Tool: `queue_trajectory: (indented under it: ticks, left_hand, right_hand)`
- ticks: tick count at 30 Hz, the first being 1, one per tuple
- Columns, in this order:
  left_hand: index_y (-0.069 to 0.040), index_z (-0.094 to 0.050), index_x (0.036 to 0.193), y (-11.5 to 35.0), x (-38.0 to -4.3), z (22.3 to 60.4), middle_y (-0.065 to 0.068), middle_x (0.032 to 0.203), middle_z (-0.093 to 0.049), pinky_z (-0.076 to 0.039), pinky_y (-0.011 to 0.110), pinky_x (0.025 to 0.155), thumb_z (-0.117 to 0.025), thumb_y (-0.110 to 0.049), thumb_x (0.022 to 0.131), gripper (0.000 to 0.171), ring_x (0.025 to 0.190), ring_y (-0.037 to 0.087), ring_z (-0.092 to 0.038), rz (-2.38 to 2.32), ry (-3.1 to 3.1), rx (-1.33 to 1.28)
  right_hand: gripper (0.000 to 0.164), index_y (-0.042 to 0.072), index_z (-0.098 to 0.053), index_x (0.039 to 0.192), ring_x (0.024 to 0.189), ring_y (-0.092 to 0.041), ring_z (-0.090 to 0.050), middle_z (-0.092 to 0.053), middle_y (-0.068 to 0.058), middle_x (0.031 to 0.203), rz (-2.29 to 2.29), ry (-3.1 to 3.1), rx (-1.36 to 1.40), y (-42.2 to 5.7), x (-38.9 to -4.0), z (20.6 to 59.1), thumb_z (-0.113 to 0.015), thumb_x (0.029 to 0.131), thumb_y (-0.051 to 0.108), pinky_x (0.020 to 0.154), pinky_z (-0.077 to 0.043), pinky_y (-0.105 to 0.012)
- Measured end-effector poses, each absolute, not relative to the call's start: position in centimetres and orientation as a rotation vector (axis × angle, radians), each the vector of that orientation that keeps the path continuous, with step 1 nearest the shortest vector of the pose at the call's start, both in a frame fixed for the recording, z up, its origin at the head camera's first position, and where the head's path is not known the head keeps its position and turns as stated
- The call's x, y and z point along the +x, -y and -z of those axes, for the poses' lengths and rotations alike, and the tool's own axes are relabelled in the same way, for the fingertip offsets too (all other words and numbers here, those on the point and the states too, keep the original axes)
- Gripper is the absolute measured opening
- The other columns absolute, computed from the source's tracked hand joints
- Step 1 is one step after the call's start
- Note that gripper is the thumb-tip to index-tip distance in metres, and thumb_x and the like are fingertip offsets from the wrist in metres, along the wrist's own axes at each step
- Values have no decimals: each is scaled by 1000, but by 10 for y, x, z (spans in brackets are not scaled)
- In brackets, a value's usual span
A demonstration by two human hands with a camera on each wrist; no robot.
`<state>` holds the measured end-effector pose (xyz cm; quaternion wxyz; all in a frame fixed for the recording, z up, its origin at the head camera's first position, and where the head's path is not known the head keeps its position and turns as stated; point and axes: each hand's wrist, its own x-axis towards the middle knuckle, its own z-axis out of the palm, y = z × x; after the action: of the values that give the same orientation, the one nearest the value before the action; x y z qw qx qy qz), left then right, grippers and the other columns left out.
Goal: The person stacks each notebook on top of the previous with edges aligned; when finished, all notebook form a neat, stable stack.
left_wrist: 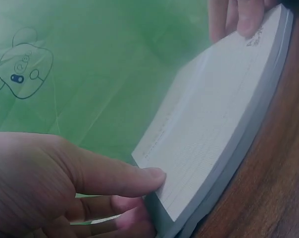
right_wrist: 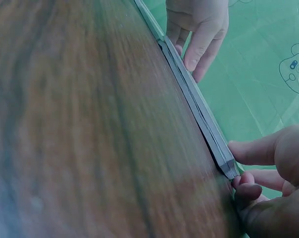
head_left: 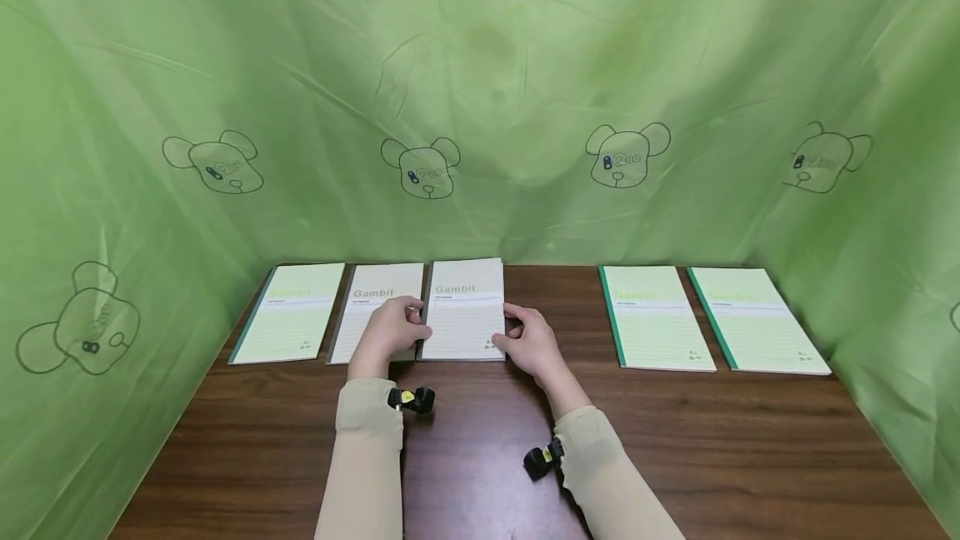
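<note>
A white notebook with a grey spine and "Gambit" on its cover (head_left: 467,315) lies between my two hands near the back of the table. Its front edge shows two layers in the wrist views, which look like one notebook on top of another. My left hand (head_left: 387,332) grips the spine side, thumb on the cover (left_wrist: 209,109) and fingers along the edge. On the opposite side my right hand (head_left: 531,343) pinches the edge near the front corner, thumb on top. A similar grey-spined notebook (head_left: 363,294) lies just left, partly behind my left hand.
Farther left is a pale green notebook with a dark spine (head_left: 292,307). Two pale notebooks with green spines (head_left: 656,323) lie at the right. A green cloth (head_left: 517,215) hangs close behind the dark wooden table (head_left: 750,457) and along its sides.
</note>
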<state>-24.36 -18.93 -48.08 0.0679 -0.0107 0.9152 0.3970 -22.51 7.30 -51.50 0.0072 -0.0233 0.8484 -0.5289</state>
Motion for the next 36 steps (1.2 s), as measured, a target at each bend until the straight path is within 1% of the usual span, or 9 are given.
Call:
queue_trajectory:
  ticks: [5, 12, 15, 20, 22, 26, 29, 33, 36]
  left_hand:
    - [4, -65, 143, 188, -243, 481, 10, 99, -68, -58, 37, 75, -83, -6, 90, 57, 76, 20, -67, -1209, -2745, -45]
    - [4, -65, 144, 186, -245, 482, 11, 101, -69, -61, 35, 73, -81, -4, 89, 58, 74, 19, -69, -1209, -2742, -70]
    - [4, -65, 144, 186, -245, 482, 11, 101, -68, -61, 35, 73, -80, -3, 88, 58, 75, 19, -68, -1204, -2741, -74]
    - [5, -65, 143, 185, -244, 480, 11, 101, -67, -60, 34, 72, -79, -3, 88, 58, 73, 19, -67, -1181, -2741, -79]
    - [5, -64, 144, 183, -243, 477, 12, 103, -69, -60, 37, 74, -78, -5, 90, 57, 75, 22, -69, -1160, -2735, -86]
    - [5, -63, 144, 177, -241, 466, 17, 115, -71, -58, 46, 88, -74, -21, 99, 53, 95, 29, -69, -1061, -2768, -79]
    - [7, -63, 143, 169, -240, 457, 18, 115, -70, -55, 51, 94, -70, -28, 104, 52, 102, 32, -65, -1033, -2817, -34]
    - [6, -63, 144, 151, -243, 455, 21, 117, -71, -54, 54, 100, -69, -25, 105, 50, 108, 36, -67, -1083, -2905, 56]
    - [3, -63, 146, 131, -245, 457, 24, 126, -71, -53, 55, 105, -71, -22, 103, 50, 117, 39, -67, -1157, -2983, 116]
  right_hand:
    - [70, 2, -60, 154, 105, -25, -67, -62, -16, 146, 1691, -2604, -45, -73, -225, 516, -83, 88, 0, 85, -55, -33]
    - [65, 6, -65, 150, 103, -24, -68, -63, -16, 146, 1688, -2595, -23, -75, -225, 516, -83, 88, 0, 81, -55, -30]
    - [64, 7, -66, 149, 102, -23, -69, -65, -15, 143, 1694, -2592, -21, -75, -225, 516, -83, 88, 0, 80, -55, -30]
    - [65, 6, -66, 149, 101, -23, -69, -68, -17, 131, 1698, -2572, -20, -77, -224, 514, -82, 87, -1, 77, -55, -29]
    - [66, 5, -64, 150, 101, -23, -69, -68, -17, 132, 1691, -2557, -24, -77, -222, 511, -81, 87, -1, 78, -54, -30]
    - [67, 0, -59, 153, 104, -27, -69, -66, -20, 145, 1695, -2516, -46, -81, -219, 501, -80, 89, 2, 85, -55, -34]
    - [63, -2, -58, 153, 105, -29, -69, -64, -22, 149, 1714, -2478, -58, -89, -219, 496, -79, 95, 7, 86, -56, -36]
    - [58, -1, -58, 153, 107, -30, -71, -64, -25, 148, 1761, -2407, -86, -110, -223, 489, -78, 101, 12, 85, -58, -39]
    - [56, -1, -58, 153, 109, -30, -72, -64, -27, 146, 1774, -2398, -138, -132, -224, 481, -77, 102, 15, 87, -60, -42]
